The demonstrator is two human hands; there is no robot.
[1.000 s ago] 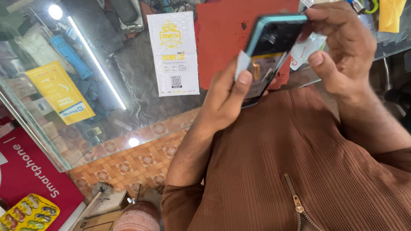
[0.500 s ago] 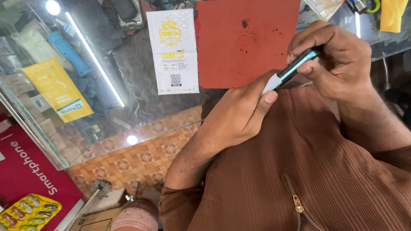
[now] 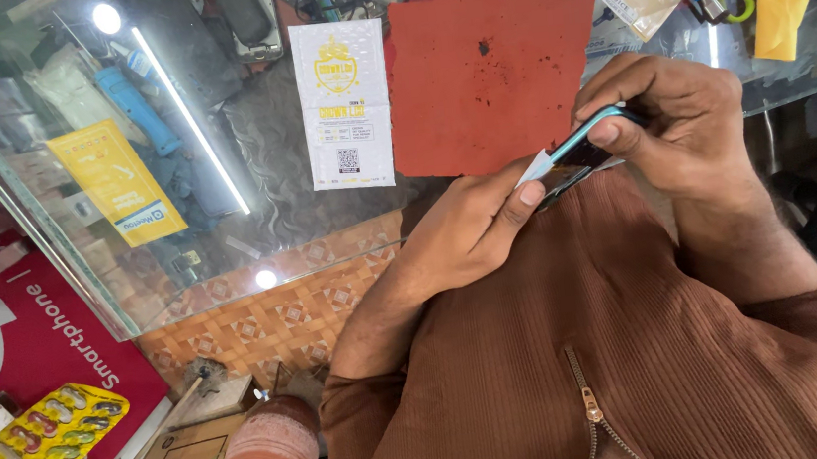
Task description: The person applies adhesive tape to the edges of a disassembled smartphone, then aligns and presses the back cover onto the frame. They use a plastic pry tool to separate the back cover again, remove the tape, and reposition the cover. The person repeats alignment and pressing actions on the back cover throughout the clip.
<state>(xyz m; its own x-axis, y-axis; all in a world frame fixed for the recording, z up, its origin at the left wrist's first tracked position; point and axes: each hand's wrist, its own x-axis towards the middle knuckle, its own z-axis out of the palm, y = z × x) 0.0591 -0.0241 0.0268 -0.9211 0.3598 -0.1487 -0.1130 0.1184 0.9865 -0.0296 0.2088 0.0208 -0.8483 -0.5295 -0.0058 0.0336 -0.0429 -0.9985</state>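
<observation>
Right hand (image 3: 682, 118) wraps around a teal-edged phone (image 3: 575, 149), fingers curled tight over its top, thumb pressed on the side. Left hand (image 3: 473, 228) pinches a thin white card (image 3: 534, 167) against the phone's lower edge. Both sit above the glass counter's (image 3: 255, 189) near edge, just beside the red mat (image 3: 488, 72). White leaflet (image 3: 345, 106) lies left of the mat.
</observation>
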